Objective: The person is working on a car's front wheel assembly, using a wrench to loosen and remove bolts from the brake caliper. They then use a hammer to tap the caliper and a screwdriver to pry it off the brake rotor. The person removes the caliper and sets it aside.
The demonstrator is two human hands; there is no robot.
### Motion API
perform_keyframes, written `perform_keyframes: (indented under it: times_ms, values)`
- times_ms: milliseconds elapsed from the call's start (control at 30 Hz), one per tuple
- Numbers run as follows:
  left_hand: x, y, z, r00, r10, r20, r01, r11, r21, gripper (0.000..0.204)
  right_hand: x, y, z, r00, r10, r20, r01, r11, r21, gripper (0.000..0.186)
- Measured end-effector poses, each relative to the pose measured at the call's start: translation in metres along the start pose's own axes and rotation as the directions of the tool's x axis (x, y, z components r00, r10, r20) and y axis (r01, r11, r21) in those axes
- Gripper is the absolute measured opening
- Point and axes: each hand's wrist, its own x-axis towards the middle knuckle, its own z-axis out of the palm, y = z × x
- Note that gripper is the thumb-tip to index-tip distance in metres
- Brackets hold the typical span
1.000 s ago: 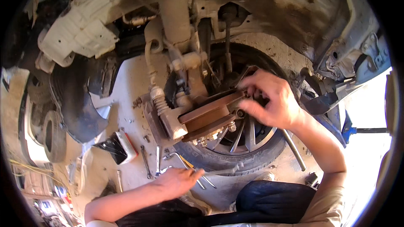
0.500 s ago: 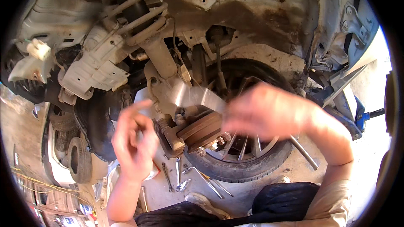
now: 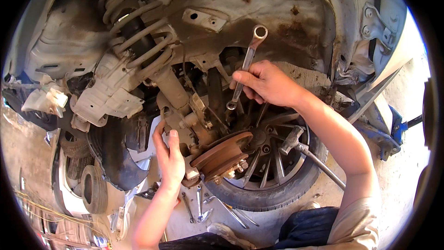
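Note:
My right hand (image 3: 273, 84) grips the middle of a double-ended ring spanner (image 3: 251, 53), raised in front of the wheel arch. One ring end points up, the other hangs down below the fingers. Lower on the left, my left hand (image 3: 170, 164) is open, thumb and fingers stretched upward beside the rusty brake disc (image 3: 217, 159). Its fingertips lie close to the knuckle and caliper area; whether they touch it I cannot tell. Above the disc rises the dusty strut (image 3: 171, 88) with its coil spring (image 3: 148, 41).
Behind the disc a wheel (image 3: 263, 201) lies on the floor, with a hammer (image 3: 292, 140) resting across it. Several spanners (image 3: 200, 203) lie near my feet. A blue jack (image 3: 393, 132) stands at the right. Old tyres (image 3: 94, 190) are at the left.
The right hand has risen and now shows the ring spanner upright. The left hand has moved right, toward the brake disc. A shiny blurred piece between the hands is no longer seen there.

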Motion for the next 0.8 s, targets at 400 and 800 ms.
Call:
perform_keyframes:
  times_ms: [400,800]
  values:
    - [0.0,-0.002,0.0,0.998,0.058,-0.007,-0.057,0.998,0.006,0.046,0.028,0.007,0.024,1.0,0.02,-0.004,-0.021,0.987,-0.16,0.034]
    - [0.001,-0.005,0.0,0.998,0.062,0.028,-0.062,0.998,-0.025,0.044,0.061,0.024,0.062,0.956,-0.292,-0.034,0.246,0.858,-0.45,0.032]
